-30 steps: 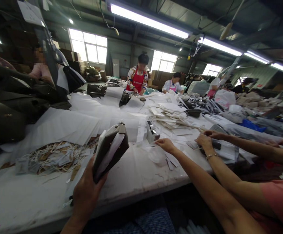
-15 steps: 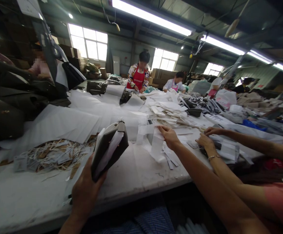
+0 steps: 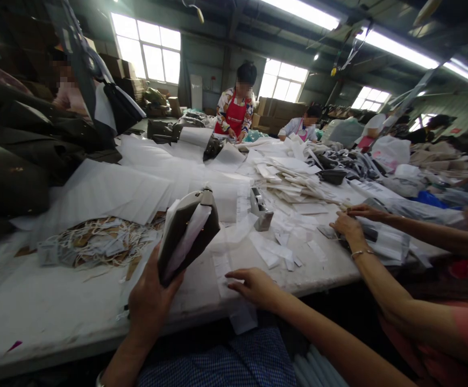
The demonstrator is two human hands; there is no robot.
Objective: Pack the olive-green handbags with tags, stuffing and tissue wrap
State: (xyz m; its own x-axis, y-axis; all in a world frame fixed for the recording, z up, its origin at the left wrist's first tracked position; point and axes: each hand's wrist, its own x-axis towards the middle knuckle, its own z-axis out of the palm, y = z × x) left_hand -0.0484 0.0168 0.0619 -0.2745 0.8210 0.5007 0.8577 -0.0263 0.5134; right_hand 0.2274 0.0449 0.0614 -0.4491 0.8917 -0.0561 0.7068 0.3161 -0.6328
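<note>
Pouch (image 3: 189, 236) clamped in your left hand (image 3: 153, 293), above the tabletop (image 3: 76, 312). Your right hand (image 3: 256, 287) came back from the tape dispenser (image 3: 261, 210), so the strip (image 3: 221, 266) is nearer the pouch; can't tell if that grip's pinched.

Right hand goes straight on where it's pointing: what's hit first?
Past the pale strip at its fingers, probably the dark pouch in the left hand. Depth is unclear; the right hand might pass beneath.

Glaring windows (image 3: 147, 48), bright tubes (image 3: 306, 12), dim ceiling (image 3: 460, 27)
</note>
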